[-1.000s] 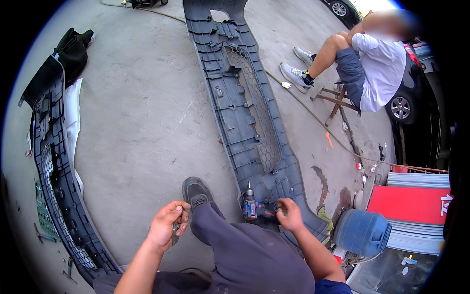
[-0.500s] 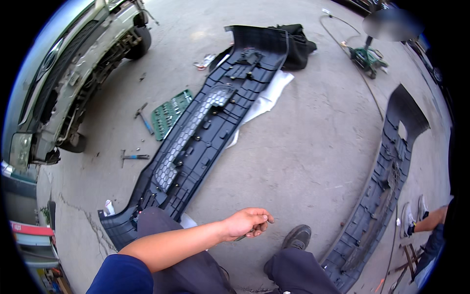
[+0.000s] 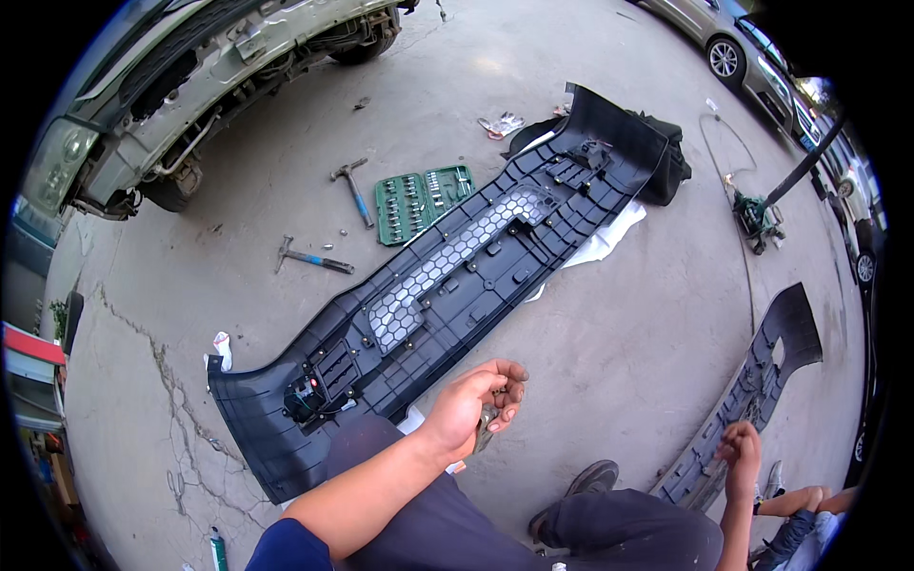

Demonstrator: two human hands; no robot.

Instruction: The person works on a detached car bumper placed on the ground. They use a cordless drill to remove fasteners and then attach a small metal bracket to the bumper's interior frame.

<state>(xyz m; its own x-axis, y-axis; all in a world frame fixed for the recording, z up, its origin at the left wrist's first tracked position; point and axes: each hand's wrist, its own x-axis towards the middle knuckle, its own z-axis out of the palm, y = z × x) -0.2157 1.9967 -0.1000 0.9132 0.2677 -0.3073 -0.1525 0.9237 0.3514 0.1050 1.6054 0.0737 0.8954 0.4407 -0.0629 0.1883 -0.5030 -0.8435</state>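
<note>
A black car bumper (image 3: 457, 314) lies inner side up on the concrete, its hexagon-mesh grille (image 3: 457, 257) running along the middle. Over its near edge my left hand (image 3: 471, 409) is raised, fingers curled closed around something small; a greyish-green bit shows at the palm, too little to name. My right hand (image 3: 739, 457) is up at the right, fingers bent together, in front of a second, older bumper (image 3: 762, 381). What it holds, if anything, cannot be made out. Neither hand touches the near bumper.
Beyond the bumper lie an open green socket set (image 3: 405, 209) and two blue-handled hammers (image 3: 360, 195). A vehicle with its front stripped (image 3: 238, 67) stands at the upper left. A green floor jack (image 3: 757, 224) is at the right. Another person's arm (image 3: 795, 502) shows lower right.
My view has swung right and down, bringing more of the bumper's near end into sight. My right hand has come into view. My left hand stays closed and is raised slightly.
</note>
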